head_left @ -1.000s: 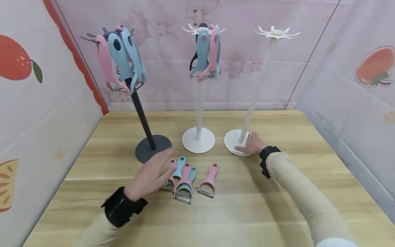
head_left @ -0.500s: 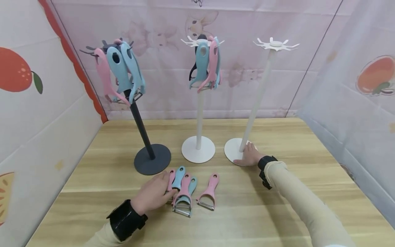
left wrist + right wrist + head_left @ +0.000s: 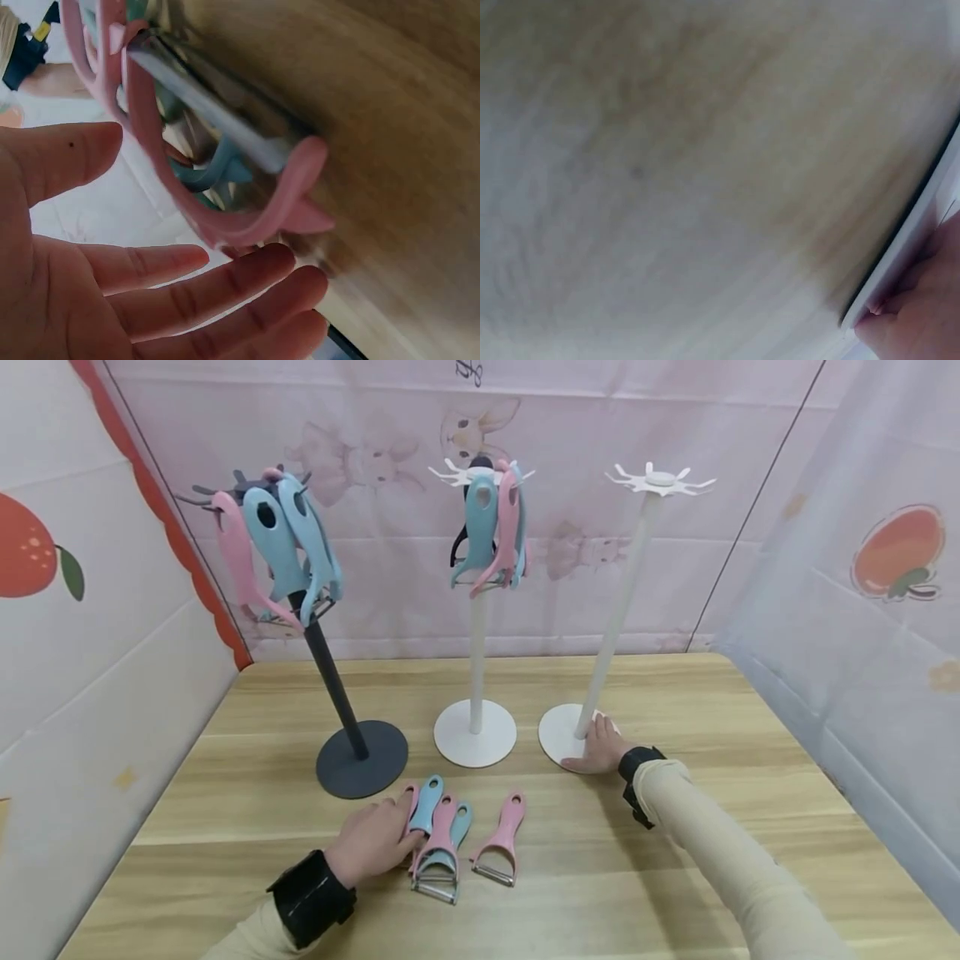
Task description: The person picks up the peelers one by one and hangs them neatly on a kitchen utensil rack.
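Observation:
My left hand [image 3: 375, 839] reaches into the left side of a small pile of pink and blue vegetable peelers on the table. Its fingertips are right at a pink peeler [image 3: 304, 176] in the left wrist view, thumb and fingers apart. In the pile are a blue peeler [image 3: 426, 806] and a pink peeler [image 3: 444, 822] with its blade toward me. Another pink peeler [image 3: 510, 822] lies apart on the right. My right hand [image 3: 600, 750] holds the round base of the right white stand [image 3: 557, 735], thumb at the near rim, fingers by the pole.
A dark stand [image 3: 363, 768] at the left carries pink and blue peelers on its hooks. The middle white stand [image 3: 474, 735] bears pink, blue and black ones. The right stand's hooks [image 3: 660, 483] hold nothing. Printed cloth walls [image 3: 360, 560] enclose the wooden table [image 3: 637, 893].
My left hand has come down from above the pile to the peelers on its left side. The right hand stays on the stand's base. The head view has shifted slightly.

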### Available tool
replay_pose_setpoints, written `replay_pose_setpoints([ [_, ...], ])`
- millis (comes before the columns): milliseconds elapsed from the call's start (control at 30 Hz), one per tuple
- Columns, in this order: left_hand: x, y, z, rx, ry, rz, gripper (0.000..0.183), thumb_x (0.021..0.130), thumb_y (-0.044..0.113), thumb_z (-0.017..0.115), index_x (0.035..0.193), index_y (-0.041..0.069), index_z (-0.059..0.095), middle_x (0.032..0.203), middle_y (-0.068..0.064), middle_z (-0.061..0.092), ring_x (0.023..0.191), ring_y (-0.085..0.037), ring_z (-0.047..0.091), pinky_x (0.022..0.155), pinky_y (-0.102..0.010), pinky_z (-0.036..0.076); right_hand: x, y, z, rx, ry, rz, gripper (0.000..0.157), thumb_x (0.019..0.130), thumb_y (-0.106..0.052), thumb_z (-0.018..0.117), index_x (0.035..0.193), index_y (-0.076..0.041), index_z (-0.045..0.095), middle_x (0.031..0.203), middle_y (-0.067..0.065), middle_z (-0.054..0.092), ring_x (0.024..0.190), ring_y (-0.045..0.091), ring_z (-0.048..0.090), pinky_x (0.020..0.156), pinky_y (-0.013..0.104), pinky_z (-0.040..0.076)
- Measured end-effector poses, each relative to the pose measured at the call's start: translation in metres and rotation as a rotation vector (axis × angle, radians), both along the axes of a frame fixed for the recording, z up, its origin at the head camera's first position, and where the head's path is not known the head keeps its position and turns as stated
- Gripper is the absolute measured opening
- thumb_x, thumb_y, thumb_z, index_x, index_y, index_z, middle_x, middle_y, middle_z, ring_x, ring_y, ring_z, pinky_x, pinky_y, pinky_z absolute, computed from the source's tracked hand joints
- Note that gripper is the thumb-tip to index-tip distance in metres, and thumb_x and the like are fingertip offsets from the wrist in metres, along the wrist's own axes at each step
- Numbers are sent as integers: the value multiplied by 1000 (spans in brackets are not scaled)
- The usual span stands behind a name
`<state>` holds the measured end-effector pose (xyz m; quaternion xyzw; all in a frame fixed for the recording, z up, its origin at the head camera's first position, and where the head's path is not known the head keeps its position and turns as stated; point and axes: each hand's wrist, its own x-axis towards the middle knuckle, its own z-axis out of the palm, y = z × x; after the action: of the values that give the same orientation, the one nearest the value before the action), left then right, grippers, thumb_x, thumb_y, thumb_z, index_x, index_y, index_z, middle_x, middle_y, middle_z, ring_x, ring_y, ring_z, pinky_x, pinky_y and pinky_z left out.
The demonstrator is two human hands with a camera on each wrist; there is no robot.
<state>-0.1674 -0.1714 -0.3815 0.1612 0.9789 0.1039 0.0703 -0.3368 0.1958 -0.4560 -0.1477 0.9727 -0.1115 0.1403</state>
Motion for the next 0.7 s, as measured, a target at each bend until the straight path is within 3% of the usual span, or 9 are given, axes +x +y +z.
replay_pose_setpoints([
  [233, -1, 2, -3, -10, -17, 4, 58, 82, 20, 65, 128, -10, 46, 86, -14, 57, 61, -18, 45, 51, -32, 37, 6, 2, -2, 0, 9, -2, 105, 80, -56, 58, 134, 23, 14, 138, 46, 6, 129, 56, 9, 106, 56, 14],
  [467, 0, 0, -5, 45, -24, 9, 55, 74, 8, 62, 123, -12, 48, 73, -8, 50, 56, -16, 43, 48, -30, 35, 7, 1, -5, 9, 0, -15, 107, 80, -59, 57, 133, 24, 14, 139, 44, 6, 130, 54, 8, 107, 55, 15],
  [700, 1, -5, 6, 102, -6, 17, 54, 71, 5, 63, 121, -12, 50, 56, 2, 42, 44, -10, 41, 41, -24, 30, 5, -2, 2, 1, 7, -16, 106, 80, -57, 57, 134, 23, 13, 139, 44, 5, 130, 54, 8, 107, 54, 14],
])
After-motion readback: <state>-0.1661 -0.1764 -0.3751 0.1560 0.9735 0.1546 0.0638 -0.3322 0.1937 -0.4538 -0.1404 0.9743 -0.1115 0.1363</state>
